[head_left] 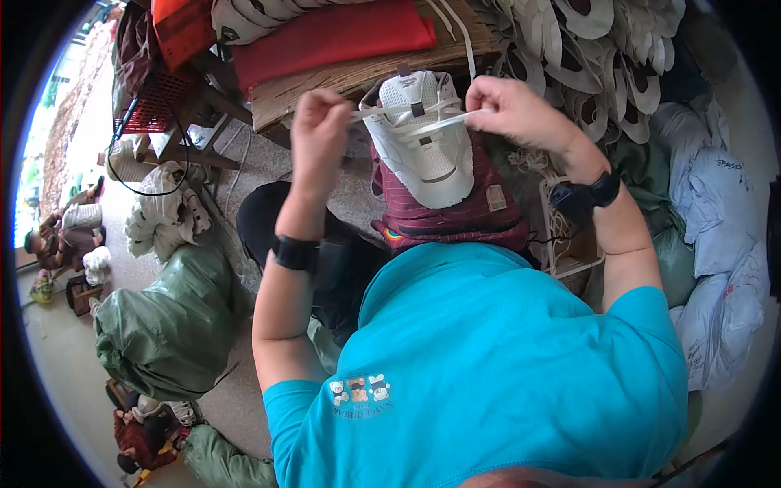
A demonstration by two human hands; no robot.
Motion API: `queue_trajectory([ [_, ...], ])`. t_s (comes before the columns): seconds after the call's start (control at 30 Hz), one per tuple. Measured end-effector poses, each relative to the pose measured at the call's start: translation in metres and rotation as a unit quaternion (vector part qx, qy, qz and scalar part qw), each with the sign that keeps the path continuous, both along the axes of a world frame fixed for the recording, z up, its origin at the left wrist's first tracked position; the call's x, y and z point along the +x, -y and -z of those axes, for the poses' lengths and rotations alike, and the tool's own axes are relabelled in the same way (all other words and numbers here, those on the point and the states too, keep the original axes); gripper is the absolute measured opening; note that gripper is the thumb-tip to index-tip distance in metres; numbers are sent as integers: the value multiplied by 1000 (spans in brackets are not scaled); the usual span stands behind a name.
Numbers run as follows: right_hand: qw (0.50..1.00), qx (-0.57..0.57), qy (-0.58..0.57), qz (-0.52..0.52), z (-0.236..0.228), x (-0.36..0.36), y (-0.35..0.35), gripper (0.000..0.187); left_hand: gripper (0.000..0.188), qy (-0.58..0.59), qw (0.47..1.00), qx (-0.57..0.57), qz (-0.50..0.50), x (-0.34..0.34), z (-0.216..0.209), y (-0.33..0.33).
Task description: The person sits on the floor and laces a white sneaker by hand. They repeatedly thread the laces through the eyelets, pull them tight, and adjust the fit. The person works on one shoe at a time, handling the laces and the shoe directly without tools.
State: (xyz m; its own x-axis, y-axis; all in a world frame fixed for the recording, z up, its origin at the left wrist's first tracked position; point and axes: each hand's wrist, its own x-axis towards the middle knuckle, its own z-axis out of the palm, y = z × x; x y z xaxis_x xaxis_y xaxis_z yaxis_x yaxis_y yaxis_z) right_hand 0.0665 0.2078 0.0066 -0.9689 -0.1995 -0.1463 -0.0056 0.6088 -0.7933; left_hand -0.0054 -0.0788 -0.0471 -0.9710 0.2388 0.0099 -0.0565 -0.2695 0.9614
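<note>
A white shoe upper (435, 175) lies in front of me, toe toward me, over a maroon striped cloth (451, 221) on my lap. A flat white shoelace (439, 126) runs across its throat and through a small dark loop. My left hand (320, 130) is closed on one end of the lace, out to the left of the upper. On the other side, my right hand (514, 112) pinches the other end, just right of the eyelets. Both lace ends look stretched taut sideways. The fingertips are partly hidden by the curled fingers.
Ahead stands a wooden bench (325, 93) bearing a red cloth (342, 45) and another white upper. Many white uppers (598, 57) hang in a pile at far right. White sacks (716, 220) line the right side; a green sack (175, 317) sits left. Two people work at far left.
</note>
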Motion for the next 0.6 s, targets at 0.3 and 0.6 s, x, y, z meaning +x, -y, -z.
queue_trajectory([
  [0.3,995,-72,-60,-32,13,-13,4,12,9,-27,973,86,-211,-51,-6,128],
  [0.6,960,130,-238,-72,19,-23,32,14,26,-350,812,-412,-221,-1,8,53],
])
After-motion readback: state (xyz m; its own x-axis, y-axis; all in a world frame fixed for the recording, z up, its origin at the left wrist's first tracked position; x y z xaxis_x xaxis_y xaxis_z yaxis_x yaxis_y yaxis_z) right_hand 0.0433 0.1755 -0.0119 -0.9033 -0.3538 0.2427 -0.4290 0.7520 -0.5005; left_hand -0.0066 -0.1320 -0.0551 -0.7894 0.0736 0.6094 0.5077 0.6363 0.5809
